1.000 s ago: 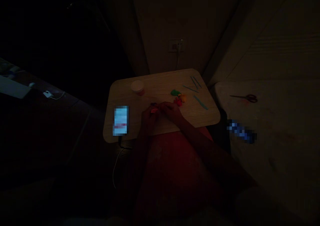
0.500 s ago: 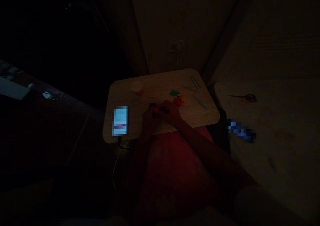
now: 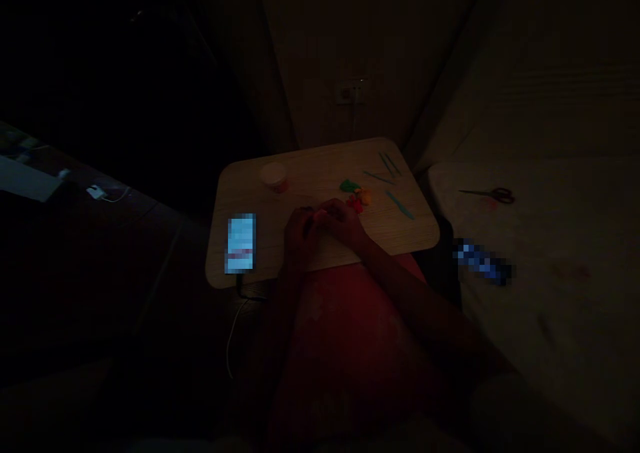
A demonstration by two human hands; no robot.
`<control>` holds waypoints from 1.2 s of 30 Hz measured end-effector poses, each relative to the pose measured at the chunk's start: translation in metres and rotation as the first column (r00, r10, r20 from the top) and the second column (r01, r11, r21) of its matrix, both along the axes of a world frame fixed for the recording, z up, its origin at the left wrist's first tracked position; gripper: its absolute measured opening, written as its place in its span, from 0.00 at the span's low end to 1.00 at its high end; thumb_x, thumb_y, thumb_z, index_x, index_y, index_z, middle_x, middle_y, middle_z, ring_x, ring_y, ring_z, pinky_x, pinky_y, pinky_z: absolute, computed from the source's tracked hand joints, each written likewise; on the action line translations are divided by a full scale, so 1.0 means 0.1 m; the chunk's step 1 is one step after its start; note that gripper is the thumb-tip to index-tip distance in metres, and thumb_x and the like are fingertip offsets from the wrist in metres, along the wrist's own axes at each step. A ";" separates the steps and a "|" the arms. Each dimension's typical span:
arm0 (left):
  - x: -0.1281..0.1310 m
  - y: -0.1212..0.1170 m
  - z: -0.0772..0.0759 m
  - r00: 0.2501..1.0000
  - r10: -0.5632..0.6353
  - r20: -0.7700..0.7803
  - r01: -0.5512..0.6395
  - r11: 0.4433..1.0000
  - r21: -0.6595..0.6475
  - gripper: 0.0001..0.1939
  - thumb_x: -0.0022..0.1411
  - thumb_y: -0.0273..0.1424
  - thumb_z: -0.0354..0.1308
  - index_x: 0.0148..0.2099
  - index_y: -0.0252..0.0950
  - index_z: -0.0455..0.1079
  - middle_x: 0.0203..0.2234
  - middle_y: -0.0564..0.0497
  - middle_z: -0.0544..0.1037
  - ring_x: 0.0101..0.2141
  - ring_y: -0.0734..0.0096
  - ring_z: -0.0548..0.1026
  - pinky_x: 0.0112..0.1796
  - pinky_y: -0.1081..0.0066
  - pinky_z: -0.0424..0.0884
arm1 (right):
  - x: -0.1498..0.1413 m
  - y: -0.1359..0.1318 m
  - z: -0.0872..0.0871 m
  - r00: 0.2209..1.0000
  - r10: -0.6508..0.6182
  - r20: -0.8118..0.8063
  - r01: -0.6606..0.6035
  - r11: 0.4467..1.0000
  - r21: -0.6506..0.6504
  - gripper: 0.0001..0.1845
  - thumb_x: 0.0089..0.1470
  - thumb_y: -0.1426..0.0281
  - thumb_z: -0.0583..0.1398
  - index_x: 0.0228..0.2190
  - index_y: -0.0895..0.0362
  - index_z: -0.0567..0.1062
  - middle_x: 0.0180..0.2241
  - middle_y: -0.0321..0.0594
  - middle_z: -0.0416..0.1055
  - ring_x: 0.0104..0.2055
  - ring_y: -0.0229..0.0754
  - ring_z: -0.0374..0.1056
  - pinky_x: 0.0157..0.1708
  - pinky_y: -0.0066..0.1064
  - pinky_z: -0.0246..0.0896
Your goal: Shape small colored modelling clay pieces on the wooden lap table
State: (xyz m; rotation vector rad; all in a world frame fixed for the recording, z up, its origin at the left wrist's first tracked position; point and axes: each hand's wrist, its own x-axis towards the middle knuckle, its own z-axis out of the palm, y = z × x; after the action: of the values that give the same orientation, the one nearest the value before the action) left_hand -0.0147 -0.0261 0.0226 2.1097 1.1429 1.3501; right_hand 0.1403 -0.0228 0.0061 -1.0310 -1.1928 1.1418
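Note:
In the dim head view, my left hand [image 3: 299, 231] and my right hand [image 3: 345, 222] meet over the front middle of a small wooden table [image 3: 280, 253]. Between their closed fingertips is a small piece of pinkish-red modelling clay [image 3: 321, 216]; its shape is mostly hidden. A dark purple-blue lump [image 3: 309, 209] lies just beyond my left fingers, partly covered. Close to my right hand sit lumps of red clay [image 3: 355, 204], orange clay [image 3: 365, 195] and green clay [image 3: 349, 185], touching one another.
A lidded tub [image 3: 273, 176] stands at the back left, and a lit phone [image 3: 241, 243] with a cable lies front left. Several thin blue-green modelling tools [image 3: 400, 205] lie at the right. On a pale surface beyond are scissors [image 3: 501, 195] and a blurred blue object [image 3: 483, 262].
My fingers have shifted around the pinkish-red clay. My right hand first curled over it, then drew back slightly; my left hand now covers more of the purple-blue lump.

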 end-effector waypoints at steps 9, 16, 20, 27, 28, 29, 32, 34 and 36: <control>-0.05 0.01 -0.04 0.997 0.069 -0.018 -0.068 0.996 0.064 0.12 0.68 0.39 0.65 0.37 0.38 0.72 0.33 0.50 0.73 0.36 0.66 0.72 0.39 0.67 0.70 | 0.06 0.04 0.03 0.986 0.162 0.037 -0.161 0.987 -0.017 0.25 0.54 0.47 0.67 0.32 0.58 0.79 0.33 0.40 0.78 0.37 0.41 0.71 0.39 0.30 0.67; -0.03 -0.01 -0.03 1.000 0.002 -0.012 -0.002 1.000 -0.006 0.20 0.67 0.41 0.66 0.56 0.39 0.74 0.41 0.47 0.74 0.41 0.64 0.74 0.44 0.64 0.74 | 0.12 0.06 -0.02 0.967 0.255 -0.011 -0.256 0.964 -0.067 0.24 0.52 0.49 0.69 0.32 0.59 0.80 0.30 0.39 0.76 0.34 0.39 0.69 0.36 0.28 0.64; -0.04 0.01 -0.04 0.991 -0.104 -0.086 0.105 0.995 0.005 0.19 0.70 0.42 0.62 0.59 0.41 0.76 0.44 0.46 0.72 0.45 0.61 0.73 0.49 0.58 0.75 | 0.18 0.07 0.02 0.959 0.282 -0.009 -0.282 0.958 -0.049 0.25 0.50 0.49 0.70 0.31 0.59 0.79 0.29 0.39 0.75 0.34 0.39 0.69 0.36 0.29 0.64; -0.02 0.02 -0.06 0.985 -0.166 -0.053 0.166 0.986 -0.002 0.21 0.72 0.43 0.59 0.62 0.43 0.74 0.44 0.45 0.73 0.46 0.60 0.74 0.48 0.58 0.76 | 0.22 0.05 0.06 0.973 0.227 0.027 -0.225 0.972 -0.064 0.26 0.50 0.46 0.68 0.26 0.59 0.77 0.24 0.35 0.70 0.27 0.35 0.61 0.30 0.28 0.58; -0.02 0.02 -0.06 0.986 -0.160 -0.047 0.160 0.987 -0.007 0.21 0.71 0.44 0.59 0.62 0.43 0.75 0.44 0.45 0.73 0.46 0.60 0.74 0.48 0.58 0.76 | 0.21 0.05 0.06 0.974 0.224 0.022 -0.222 0.973 -0.068 0.27 0.50 0.46 0.68 0.25 0.59 0.76 0.23 0.35 0.69 0.27 0.35 0.60 0.29 0.28 0.58; -0.03 0.02 -0.06 0.987 -0.153 -0.043 0.152 0.988 -0.013 0.21 0.71 0.44 0.60 0.61 0.43 0.75 0.44 0.45 0.73 0.45 0.60 0.74 0.48 0.58 0.76 | 0.21 0.05 0.06 0.975 0.222 0.017 -0.220 0.973 -0.070 0.27 0.50 0.46 0.68 0.25 0.59 0.76 0.23 0.35 0.68 0.27 0.35 0.60 0.29 0.28 0.57; -0.04 0.03 -0.06 0.992 -0.126 -0.028 0.126 0.992 -0.015 0.21 0.71 0.45 0.61 0.60 0.42 0.76 0.43 0.46 0.73 0.44 0.61 0.74 0.47 0.60 0.76 | 0.19 0.07 0.04 0.971 0.241 -0.003 -0.240 0.967 -0.087 0.26 0.50 0.46 0.69 0.26 0.59 0.77 0.24 0.35 0.69 0.28 0.35 0.61 0.30 0.28 0.58; -0.05 0.04 -0.07 0.994 -0.107 -0.009 0.107 0.994 -0.010 0.21 0.69 0.45 0.62 0.58 0.42 0.77 0.43 0.46 0.73 0.44 0.62 0.75 0.47 0.60 0.76 | 0.19 0.08 0.00 0.960 0.275 -0.054 -0.279 0.954 -0.109 0.27 0.50 0.45 0.69 0.28 0.59 0.78 0.26 0.36 0.71 0.30 0.36 0.64 0.32 0.28 0.60; -0.06 0.04 -0.07 0.997 -0.082 0.005 0.082 0.997 -0.015 0.20 0.68 0.46 0.63 0.56 0.41 0.78 0.43 0.46 0.72 0.45 0.61 0.75 0.47 0.60 0.77 | 0.19 0.08 -0.04 0.947 0.295 -0.127 -0.310 0.943 -0.123 0.28 0.48 0.45 0.70 0.31 0.59 0.80 0.29 0.38 0.74 0.34 0.39 0.68 0.37 0.31 0.64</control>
State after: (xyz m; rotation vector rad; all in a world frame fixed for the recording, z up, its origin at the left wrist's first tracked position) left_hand -0.0210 -0.0223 0.0157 2.1177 1.0503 1.3039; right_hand 0.1597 -0.0145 0.0023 -0.8978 -1.2262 1.5234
